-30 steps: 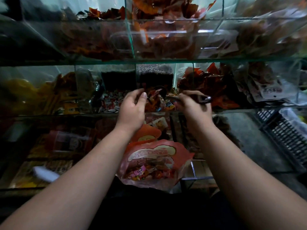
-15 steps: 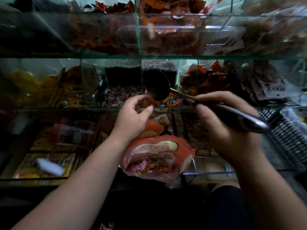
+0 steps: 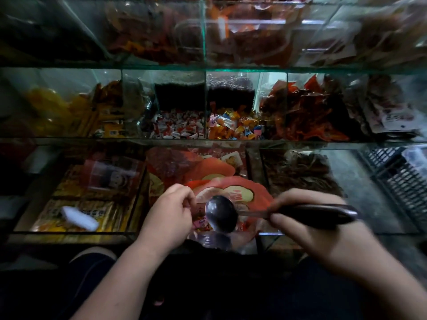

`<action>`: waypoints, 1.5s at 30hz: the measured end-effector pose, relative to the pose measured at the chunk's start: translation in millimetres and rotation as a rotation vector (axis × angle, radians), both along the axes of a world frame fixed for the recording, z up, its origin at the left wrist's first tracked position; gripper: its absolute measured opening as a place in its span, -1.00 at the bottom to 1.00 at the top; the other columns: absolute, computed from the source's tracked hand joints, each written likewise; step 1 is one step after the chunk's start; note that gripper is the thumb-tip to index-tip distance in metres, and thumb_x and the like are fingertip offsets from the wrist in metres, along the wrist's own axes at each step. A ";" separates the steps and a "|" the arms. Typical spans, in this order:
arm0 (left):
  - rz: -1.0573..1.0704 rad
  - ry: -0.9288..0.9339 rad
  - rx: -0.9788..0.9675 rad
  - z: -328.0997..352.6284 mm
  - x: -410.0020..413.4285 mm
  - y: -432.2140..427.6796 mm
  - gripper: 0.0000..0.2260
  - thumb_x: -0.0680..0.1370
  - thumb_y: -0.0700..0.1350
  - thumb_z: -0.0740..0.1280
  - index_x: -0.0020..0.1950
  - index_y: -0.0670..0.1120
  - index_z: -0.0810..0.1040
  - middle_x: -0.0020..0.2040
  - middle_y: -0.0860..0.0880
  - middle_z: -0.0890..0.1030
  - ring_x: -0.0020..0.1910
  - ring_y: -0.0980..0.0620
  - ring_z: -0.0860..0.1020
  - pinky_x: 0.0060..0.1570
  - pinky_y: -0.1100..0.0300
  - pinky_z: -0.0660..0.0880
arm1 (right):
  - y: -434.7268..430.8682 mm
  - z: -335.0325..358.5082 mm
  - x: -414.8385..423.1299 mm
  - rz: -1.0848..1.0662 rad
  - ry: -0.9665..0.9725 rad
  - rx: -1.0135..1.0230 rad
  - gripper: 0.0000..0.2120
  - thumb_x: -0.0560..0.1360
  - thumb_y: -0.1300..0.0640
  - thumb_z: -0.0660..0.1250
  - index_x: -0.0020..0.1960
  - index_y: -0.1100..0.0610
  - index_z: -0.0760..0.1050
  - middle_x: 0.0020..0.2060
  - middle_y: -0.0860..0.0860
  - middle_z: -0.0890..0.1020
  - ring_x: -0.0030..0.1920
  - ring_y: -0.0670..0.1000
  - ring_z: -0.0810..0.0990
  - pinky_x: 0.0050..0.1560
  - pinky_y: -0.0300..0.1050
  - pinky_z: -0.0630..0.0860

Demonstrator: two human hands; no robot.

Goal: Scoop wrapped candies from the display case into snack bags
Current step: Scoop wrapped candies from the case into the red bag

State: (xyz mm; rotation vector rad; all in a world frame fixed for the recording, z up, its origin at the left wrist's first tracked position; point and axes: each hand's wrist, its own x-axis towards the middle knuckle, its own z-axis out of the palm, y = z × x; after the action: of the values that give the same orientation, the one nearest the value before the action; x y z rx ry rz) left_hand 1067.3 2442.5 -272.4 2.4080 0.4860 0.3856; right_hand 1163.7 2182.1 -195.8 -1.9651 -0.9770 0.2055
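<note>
A red snack bag (image 3: 258,192) with a clear window stands open in front of the glass display case (image 3: 208,143). My left hand (image 3: 169,211) pinches the bag's left rim. My right hand (image 3: 307,227) grips the dark handle of a metal scoop (image 3: 220,213), whose bowl hangs over the bag's mouth, tipped down. Wrapped candies (image 3: 233,125) in orange, pink and blue fill a middle-shelf compartment straight ahead. Red-and-white wrapped candies (image 3: 178,128) lie in the compartment to its left. A few candies show inside the bag under the scoop.
Glass dividers split the shelves into compartments of red, orange and yellow packets. A white scoop (image 3: 78,219) lies on yellow packets at lower left. More red bags (image 3: 184,167) stand behind the open one. A black plastic crate (image 3: 397,181) sits at the right.
My right hand has drawn the scoop back from the candy compartment and down over the bag. My left hand has dropped from the shelf edge to the bag's rim.
</note>
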 end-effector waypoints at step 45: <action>0.121 -0.003 0.034 -3.2 -0.9 -8.1 -0.56 0.45 -0.45 0.24 0.20 -0.12 0.69 0.18 0.02 0.66 0.19 0.15 0.55 0.17 0.69 0.15 | 89.9 -100.8 2.2 -0.331 0.653 0.029 -0.84 0.49 0.25 0.50 -0.26 0.09 0.70 -0.30 0.02 0.75 -0.24 -0.12 0.72 -0.14 -0.25 0.64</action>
State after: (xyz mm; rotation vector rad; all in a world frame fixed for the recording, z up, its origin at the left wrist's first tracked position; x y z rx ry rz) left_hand 1066.4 2434.5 -275.5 2.4167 0.6299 0.4536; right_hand 1165.9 2272.0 -296.6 -1.8138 -0.2286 0.5926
